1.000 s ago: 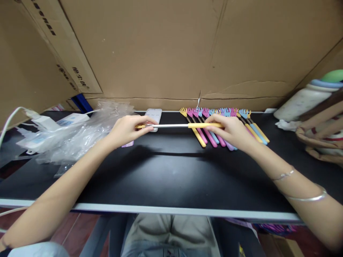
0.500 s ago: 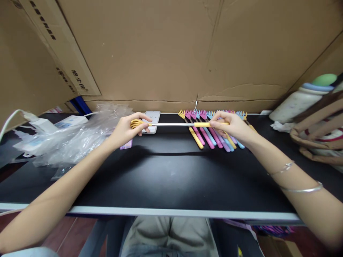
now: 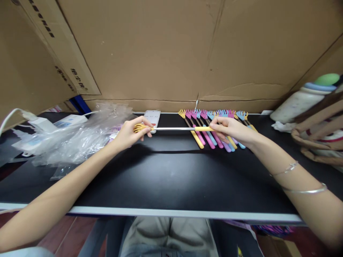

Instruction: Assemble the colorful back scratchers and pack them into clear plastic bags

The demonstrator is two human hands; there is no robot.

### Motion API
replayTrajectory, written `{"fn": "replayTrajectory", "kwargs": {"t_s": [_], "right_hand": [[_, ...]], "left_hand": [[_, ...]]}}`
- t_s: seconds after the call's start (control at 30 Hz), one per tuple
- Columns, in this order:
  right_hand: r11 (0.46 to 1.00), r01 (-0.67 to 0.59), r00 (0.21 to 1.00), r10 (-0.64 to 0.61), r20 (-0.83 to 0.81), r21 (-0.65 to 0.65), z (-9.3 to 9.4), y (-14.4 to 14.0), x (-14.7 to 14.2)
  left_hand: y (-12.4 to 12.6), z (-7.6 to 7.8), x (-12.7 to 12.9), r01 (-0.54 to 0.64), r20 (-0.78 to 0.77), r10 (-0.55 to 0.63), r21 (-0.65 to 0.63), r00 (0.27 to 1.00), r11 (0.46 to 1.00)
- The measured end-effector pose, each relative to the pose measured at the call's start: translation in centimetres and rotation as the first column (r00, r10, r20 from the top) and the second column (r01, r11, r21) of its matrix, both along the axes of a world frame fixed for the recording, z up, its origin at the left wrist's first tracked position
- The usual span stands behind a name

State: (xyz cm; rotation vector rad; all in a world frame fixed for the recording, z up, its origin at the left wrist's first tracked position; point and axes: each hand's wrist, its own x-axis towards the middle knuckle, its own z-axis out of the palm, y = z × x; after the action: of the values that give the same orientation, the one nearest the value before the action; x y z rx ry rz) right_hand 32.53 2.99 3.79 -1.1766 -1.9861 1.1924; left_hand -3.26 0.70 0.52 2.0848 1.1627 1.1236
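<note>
Between my hands a yellow back scratcher [image 3: 175, 129] is held level above the table, its metal rod drawn out. My left hand [image 3: 135, 132] pinches it at the yellow claw head. My right hand [image 3: 227, 129] grips the far end of its yellow handle, thumb and fingers closed. Behind and below my right hand, several more back scratchers [image 3: 205, 135] in yellow, pink, blue and purple lie side by side, claws toward the cardboard. A phone [image 3: 152, 116] showing a running timer lies just beyond my left hand, which partly covers it.
Crumpled clear plastic bags [image 3: 80, 139] and a white charger with cables [image 3: 44, 125] lie at the left. A pale bottle [image 3: 300, 101] and a brown bag [image 3: 308, 137] stand at the right. A tall cardboard wall [image 3: 160, 53] closes off the back of the black table [image 3: 171, 185].
Both hands have lowered slightly with the back scratcher. My left hand has shifted a little right, and more of the phone's screen shows.
</note>
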Motion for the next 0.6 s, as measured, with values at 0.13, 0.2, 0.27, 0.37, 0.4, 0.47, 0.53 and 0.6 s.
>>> {"fn": "replayTrajectory", "kwargs": {"t_s": [0.13,0.2,0.27,0.37,0.4,0.47,0.53,0.6], "right_hand": [[0.996,-0.023,1.0,0.021,-0.019,-0.084,-0.15,0.13,0.21],[0.994,-0.034,0.999,0.031,-0.032,-0.102,-0.18,0.17,0.23],[0.991,-0.048,0.998,0.043,-0.037,-0.125,-0.16,0.18,0.23],[0.985,-0.069,0.997,0.065,-0.032,-0.155,-0.06,0.15,0.25],[0.984,-0.075,0.997,0.071,-0.03,-0.161,-0.03,0.14,0.27],[0.983,-0.082,0.996,0.079,-0.029,-0.164,-0.04,0.13,0.29],[0.983,-0.084,0.996,0.079,-0.039,-0.164,-0.17,0.14,0.19],[0.986,-0.067,0.997,0.059,-0.054,-0.154,-0.42,0.15,-0.1]], "left_hand": [[-0.06,-0.13,-0.09,0.015,-0.009,-0.015,0.026,1.0,1.0],[-0.17,-0.1,-0.08,0.008,-0.026,-0.007,0.063,1.0,0.998],[-0.33,-0.03,-0.02,-0.003,-0.058,0.01,0.117,0.998,0.993],[-0.64,0.1,0.07,-0.042,-0.122,0.072,0.235,0.99,0.971],[-0.73,0.12,0.08,-0.053,-0.138,0.095,0.276,0.986,0.96],[-0.86,0.12,0.09,-0.066,-0.16,0.128,0.345,0.979,0.936],[-0.88,0.09,0.11,-0.074,-0.163,0.147,0.391,0.976,0.918],[-0.78,0.06,0.17,-0.092,-0.142,0.159,0.394,0.977,0.915]]}}
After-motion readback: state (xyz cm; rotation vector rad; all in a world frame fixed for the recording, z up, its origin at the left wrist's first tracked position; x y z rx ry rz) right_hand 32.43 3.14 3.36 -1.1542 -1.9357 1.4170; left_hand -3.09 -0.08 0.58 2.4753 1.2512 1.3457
